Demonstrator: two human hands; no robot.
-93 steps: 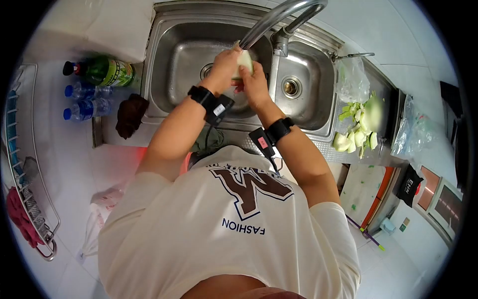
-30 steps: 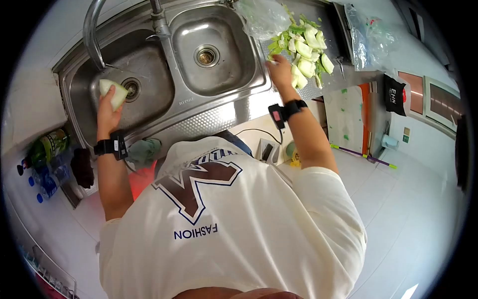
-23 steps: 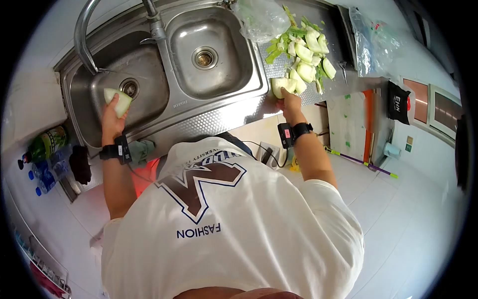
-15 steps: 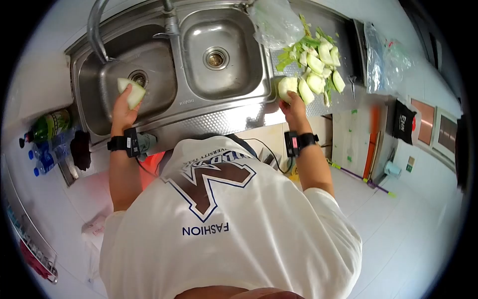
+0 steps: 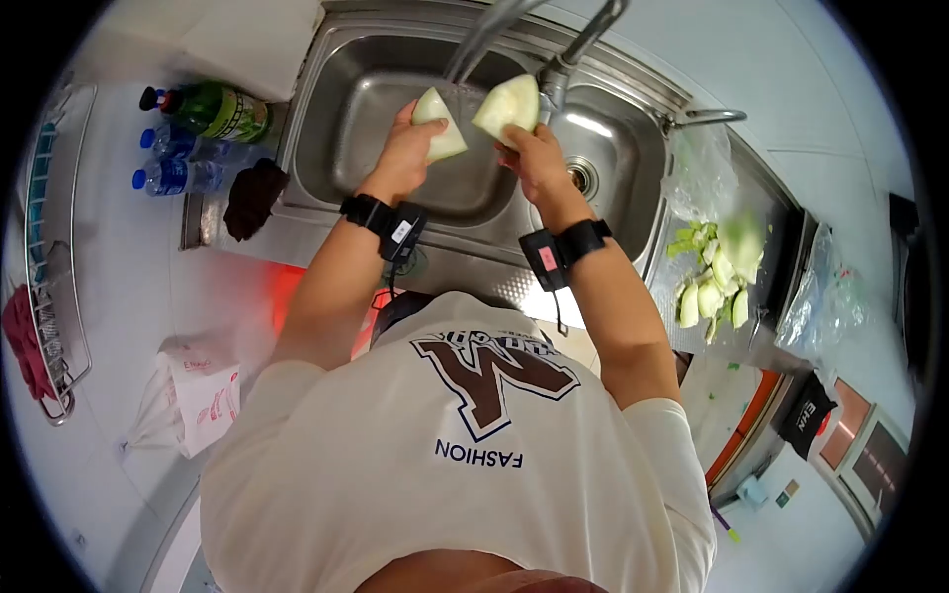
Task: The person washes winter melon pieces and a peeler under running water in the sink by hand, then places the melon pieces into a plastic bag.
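My left hand (image 5: 400,153) grips a wedge-shaped piece of pale green gourd (image 5: 440,133) over the left sink basin (image 5: 326,148). Close beside it, my right hand (image 5: 539,163) is closed around a second, broader gourd piece (image 5: 509,107) with whitish flesh. A small gap separates the two pieces. Behind them the curved faucet spout (image 5: 474,49) reaches over the basin. Several more cut gourd pieces (image 5: 714,292) lie with green scraps on the metal drainboard at the right.
The right basin (image 5: 623,148) has a drain in its floor. A clear plastic bag (image 5: 702,173) sits beyond it, and another bag (image 5: 825,296) is at the counter's right edge. Bottles (image 5: 222,117) and a dark cloth (image 5: 255,198) stand left of the sink.
My right hand has brought a gourd piece from the drainboard pile to the left basin. The left hand keeps its piece, now close to the right one. My view has swung left.
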